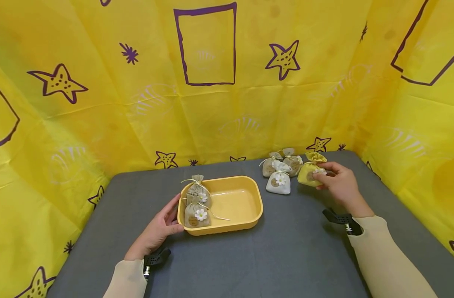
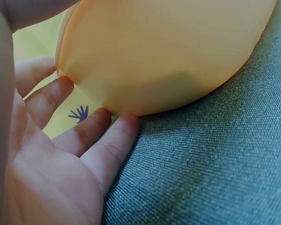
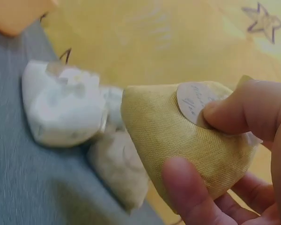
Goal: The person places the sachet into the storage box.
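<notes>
My right hand (image 1: 340, 184) pinches a yellow drawstring sachet (image 3: 154, 117) between thumb and fingers, the thumb over its round paper label. In the head view this yellow sachet has a gathered top and a white flower. At the left end of a yellow tray (image 1: 234, 211), my left hand (image 1: 160, 227) grips the corner, thumb by the front rim and fingers along the side. The left wrist view has those fingertips (image 2: 126, 122) against the tray's outer wall. Inside the tray's left end sit two beige sachets, a front one (image 1: 192, 211) overlapping a rear one (image 1: 206, 198).
Beside the yellow sachet stand a white sachet (image 1: 280, 184) with a flower and two beige sachets, one left (image 1: 268, 169) and one right (image 1: 291, 165). The grey tabletop (image 1: 286, 256) meets yellow patterned curtains (image 1: 212, 124) at the back and sides.
</notes>
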The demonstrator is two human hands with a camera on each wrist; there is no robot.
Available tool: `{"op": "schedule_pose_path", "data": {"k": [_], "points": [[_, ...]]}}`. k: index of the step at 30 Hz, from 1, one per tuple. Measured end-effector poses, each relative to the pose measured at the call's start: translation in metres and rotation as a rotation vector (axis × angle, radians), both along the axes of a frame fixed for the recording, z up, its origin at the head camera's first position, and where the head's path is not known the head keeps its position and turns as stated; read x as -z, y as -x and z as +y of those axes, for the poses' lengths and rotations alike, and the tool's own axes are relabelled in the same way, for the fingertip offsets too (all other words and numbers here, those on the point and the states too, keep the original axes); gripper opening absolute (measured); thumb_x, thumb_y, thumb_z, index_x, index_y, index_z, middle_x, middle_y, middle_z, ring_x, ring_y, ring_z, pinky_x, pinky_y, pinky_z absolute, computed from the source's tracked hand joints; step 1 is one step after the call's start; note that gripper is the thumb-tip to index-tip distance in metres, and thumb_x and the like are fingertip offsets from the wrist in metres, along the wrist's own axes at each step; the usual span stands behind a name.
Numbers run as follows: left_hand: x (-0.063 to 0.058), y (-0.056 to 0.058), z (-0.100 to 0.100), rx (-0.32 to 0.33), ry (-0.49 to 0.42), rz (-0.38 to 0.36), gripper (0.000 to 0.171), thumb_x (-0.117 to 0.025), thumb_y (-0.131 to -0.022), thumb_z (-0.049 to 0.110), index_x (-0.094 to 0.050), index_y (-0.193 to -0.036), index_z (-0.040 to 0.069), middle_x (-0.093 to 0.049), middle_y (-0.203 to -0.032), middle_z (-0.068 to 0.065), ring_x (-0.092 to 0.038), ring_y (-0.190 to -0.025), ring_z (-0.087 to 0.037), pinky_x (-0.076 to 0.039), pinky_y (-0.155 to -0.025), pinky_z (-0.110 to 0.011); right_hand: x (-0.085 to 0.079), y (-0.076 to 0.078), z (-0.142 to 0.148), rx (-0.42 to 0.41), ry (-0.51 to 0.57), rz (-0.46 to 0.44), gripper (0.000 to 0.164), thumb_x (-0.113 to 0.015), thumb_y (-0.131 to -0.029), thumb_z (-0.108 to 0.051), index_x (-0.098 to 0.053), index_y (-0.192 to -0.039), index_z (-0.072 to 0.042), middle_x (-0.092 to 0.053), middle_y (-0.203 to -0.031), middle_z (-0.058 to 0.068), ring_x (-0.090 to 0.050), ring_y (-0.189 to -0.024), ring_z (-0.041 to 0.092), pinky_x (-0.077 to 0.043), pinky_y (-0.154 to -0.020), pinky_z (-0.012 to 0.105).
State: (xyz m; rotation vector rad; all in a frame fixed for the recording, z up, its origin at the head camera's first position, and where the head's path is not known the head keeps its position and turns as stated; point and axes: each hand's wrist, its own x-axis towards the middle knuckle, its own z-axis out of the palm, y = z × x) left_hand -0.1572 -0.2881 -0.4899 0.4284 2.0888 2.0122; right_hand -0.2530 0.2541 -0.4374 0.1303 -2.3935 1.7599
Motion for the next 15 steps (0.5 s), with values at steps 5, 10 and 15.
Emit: {"op": "schedule_pose_path", "data": {"k": [5, 10, 15], "points": [[0.000, 0.001, 0.002, -0.002, -0.008, 0.000, 0.093, -0.073, -0.091, 0.006, -0.013, -0.162, 0.018, -0.008, -0.165, -0.007, -0.018, -0.147, -0.031, -0.041, -0.101, -0.028, -0.013, -0.004, -0.008, -0.046, 0.005, -0.011, 0.048, -0.078, -0.089, -0.020, -0.060, -0.126, 0.006, -0.056, -0.118, 0.013, -0.068, -0.080, 0.016, -0.059, -0.066, 0.040], [0.000, 0.001, 0.000, -0.003, 0.001, 0.002, 0.093, -0.073, -0.091, 0.006, -0.013, -0.162, 0.019, -0.008, -0.166, -0.007, -0.018, -0.148, -0.031, -0.041, -0.101, -0.028, -0.022, -0.005, -0.019, -0.079, -0.033, -0.031, 0.050, -0.079, -0.089, -0.024, -0.062, -0.126, 0.004, -0.061, -0.118, 0.012, -0.067, -0.076, 0.018, -0.060, -0.066, 0.040], [0.000, 0.000, -0.001, -0.006, 0.016, -0.003, 0.093, -0.073, -0.091, 0.005, -0.013, -0.162, 0.018, -0.007, -0.166, -0.007, -0.018, -0.147, -0.032, -0.041, -0.101, -0.028, -0.032, -0.001, -0.033, -0.140, -0.059, -0.043, 0.049, -0.080, -0.087, -0.026, -0.064, -0.125, 0.001, -0.061, -0.122, 0.015, -0.067, -0.079, 0.021, -0.060, -0.065, 0.040]]}}
